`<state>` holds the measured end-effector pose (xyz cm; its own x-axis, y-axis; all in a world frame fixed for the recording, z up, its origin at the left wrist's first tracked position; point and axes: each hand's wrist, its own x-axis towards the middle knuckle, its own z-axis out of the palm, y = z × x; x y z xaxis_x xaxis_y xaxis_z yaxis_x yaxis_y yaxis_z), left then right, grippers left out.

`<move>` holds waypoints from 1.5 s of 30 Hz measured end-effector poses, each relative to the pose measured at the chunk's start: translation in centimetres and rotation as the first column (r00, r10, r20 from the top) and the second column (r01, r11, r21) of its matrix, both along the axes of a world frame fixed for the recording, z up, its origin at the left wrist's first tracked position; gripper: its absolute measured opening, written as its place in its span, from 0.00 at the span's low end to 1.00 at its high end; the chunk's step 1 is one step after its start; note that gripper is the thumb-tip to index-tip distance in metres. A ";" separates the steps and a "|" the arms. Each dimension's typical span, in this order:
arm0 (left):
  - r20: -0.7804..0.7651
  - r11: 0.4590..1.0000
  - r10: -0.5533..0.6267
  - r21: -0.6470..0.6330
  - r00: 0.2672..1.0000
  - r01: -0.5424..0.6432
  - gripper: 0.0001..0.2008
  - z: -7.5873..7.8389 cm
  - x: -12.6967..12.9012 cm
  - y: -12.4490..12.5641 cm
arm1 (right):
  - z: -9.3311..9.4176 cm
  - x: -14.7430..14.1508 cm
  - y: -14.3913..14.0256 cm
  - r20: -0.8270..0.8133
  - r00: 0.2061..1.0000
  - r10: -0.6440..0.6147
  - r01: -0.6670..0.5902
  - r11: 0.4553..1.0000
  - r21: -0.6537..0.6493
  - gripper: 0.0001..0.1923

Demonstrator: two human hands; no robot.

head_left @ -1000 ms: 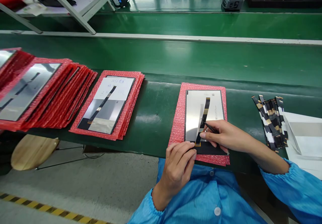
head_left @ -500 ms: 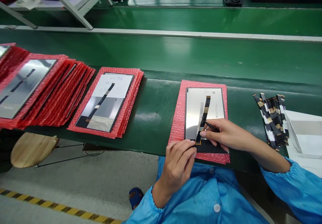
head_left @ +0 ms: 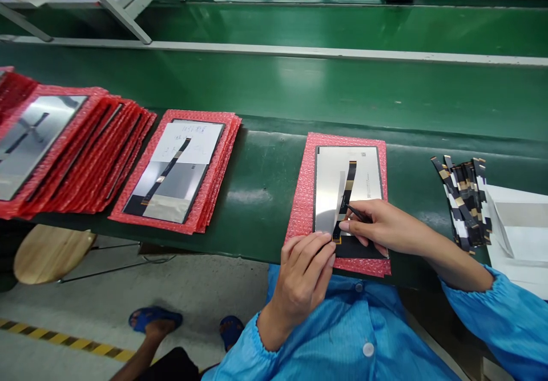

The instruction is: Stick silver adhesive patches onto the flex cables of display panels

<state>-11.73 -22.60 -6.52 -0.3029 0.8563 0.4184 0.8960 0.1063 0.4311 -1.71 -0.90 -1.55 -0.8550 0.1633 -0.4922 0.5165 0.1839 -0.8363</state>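
Note:
A display panel (head_left: 368, 184) lies back side up on a red bubble-wrap bag (head_left: 299, 198) in front of me. A black flex cable (head_left: 350, 178) runs slantwise over it, down to a gold-edged connector near the panel's dark lower strip. My left hand (head_left: 302, 275) holds the panel's lower left corner, fingertips pressed together close beside the connector. In my right hand (head_left: 381, 224) are black tweezers (head_left: 358, 213), pinched, with the point on or just above the cable's middle. Those fingers hide part of the cable's right side.
Several loose flex cables (head_left: 464, 198) lie right, beside white paper trays (head_left: 522, 238). Left are a bagged panel stack (head_left: 175, 170) and more red bags (head_left: 98, 158). A white rail (head_left: 274, 51) crosses behind the green bench (head_left: 265, 198). A wooden stool (head_left: 53, 254) stands lower left.
The view has shifted slightly. Both hands stay almost in place at the panel and cable. A leg and a second foot in a blue sandal have come into view at the lower left.

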 end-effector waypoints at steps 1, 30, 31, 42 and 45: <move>-0.029 1.000 -0.006 -0.013 1.000 0.005 0.24 0.1 -0.1 0.2 | 0.1 0.0 0.0 -0.001 1.000 -0.005 0.005 1.000 -0.005 0.11; -0.293 0.999 -0.042 -0.021 0.955 0.038 0.28 -1.5 -0.2 -0.9 | -0.1 -0.1 -0.3 -0.014 0.998 -0.066 0.066 0.998 -0.002 0.07; -0.298 0.999 -0.042 -0.027 0.953 0.036 0.28 -1.6 -0.2 -0.9 | -0.1 -0.1 -0.3 -0.012 0.998 -0.062 0.062 0.998 -0.001 0.08; -0.298 0.992 0.078 -0.075 0.951 -0.104 0.28 -2.5 1.8 -0.9 | -0.2 -0.1 -0.3 0.029 1.000 0.010 -0.012 0.998 0.066 0.11; -0.315 0.986 0.086 -0.109 0.945 -0.126 0.28 -3.0 1.9 -1.0 | 0.1 0.1 -0.3 0.044 0.999 -0.021 0.017 0.996 0.087 0.10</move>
<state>-9.80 -23.57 -9.50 -0.2681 0.8782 0.3962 0.9634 0.2431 0.1131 -1.59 -1.23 -1.43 -0.8287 0.2228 -0.5134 0.5573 0.2448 -0.7934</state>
